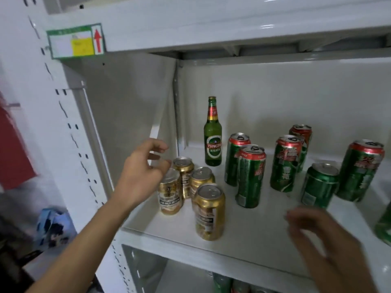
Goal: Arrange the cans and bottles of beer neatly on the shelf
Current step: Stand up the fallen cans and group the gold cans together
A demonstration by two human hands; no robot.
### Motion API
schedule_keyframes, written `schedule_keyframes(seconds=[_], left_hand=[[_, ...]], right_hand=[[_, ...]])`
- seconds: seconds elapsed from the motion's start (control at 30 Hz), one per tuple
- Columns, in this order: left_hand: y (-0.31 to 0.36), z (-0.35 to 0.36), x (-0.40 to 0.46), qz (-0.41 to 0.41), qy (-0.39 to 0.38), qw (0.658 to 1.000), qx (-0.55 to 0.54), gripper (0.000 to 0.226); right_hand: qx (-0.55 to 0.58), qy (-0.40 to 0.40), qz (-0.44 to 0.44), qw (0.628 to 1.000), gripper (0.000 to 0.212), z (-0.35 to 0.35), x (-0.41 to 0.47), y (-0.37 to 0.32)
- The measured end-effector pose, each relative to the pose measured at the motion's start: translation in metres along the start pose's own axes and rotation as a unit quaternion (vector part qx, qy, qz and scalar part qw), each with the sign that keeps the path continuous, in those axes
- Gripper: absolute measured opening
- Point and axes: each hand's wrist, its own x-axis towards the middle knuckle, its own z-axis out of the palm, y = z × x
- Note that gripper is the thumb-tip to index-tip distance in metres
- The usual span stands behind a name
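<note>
On the white shelf (249, 233) several gold cans (209, 212) cluster at the left front. One green beer bottle (212, 134) stands upright behind them near the back left corner. Several tall green cans with red tops (249, 176) stand scattered across the middle and right, and a shorter green can (319, 185) is among them. My left hand (141, 172) hovers with fingers spread just left of the gold cans, holding nothing. My right hand (325, 246) is blurred at the shelf's front right, fingers apart, empty.
A shelf board above (211, 28) carries a green price label (76, 41). More cans (224, 284) show on the shelf below. A white perforated upright (69, 127) stands at the left. Another green can (384, 225) is cut off at the right edge.
</note>
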Motion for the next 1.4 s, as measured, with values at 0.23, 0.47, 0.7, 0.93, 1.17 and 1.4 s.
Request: schedule_keyframes(seconds=[0.23, 0.47, 0.7, 0.93, 1.17, 1.4], left_hand=[[-0.044, 0.000, 0.003, 0.053, -0.161, 0.986, 0.008, 0.045], [-0.050, 0.000, 0.016, 0.045, -0.234, 0.966, 0.102, 0.071], [-0.028, -0.015, 0.034, 0.083, -0.373, 0.896, 0.226, 0.055], [0.006, 0.000, 0.049, 0.117, -0.497, 0.744, 0.431, 0.091], [0.005, -0.008, 0.050, 0.230, -0.497, 0.692, 0.470, 0.072], [-0.036, -0.046, 0.004, 0.115, -0.296, 0.941, 0.116, 0.060]], right_hand=[[0.073, -0.139, 0.156, 0.975, 0.067, 0.090, 0.013, -0.048], [0.040, -0.123, 0.194, 0.973, 0.078, 0.111, 0.019, -0.053], [-0.039, -0.081, 0.172, 0.981, 0.079, 0.114, 0.020, -0.056], [-0.040, -0.077, 0.165, 0.982, 0.079, 0.118, 0.017, -0.052], [-0.031, -0.088, 0.155, 0.983, 0.079, 0.118, 0.018, -0.050], [-0.015, -0.079, 0.152, 0.985, 0.080, 0.121, 0.014, -0.046]])
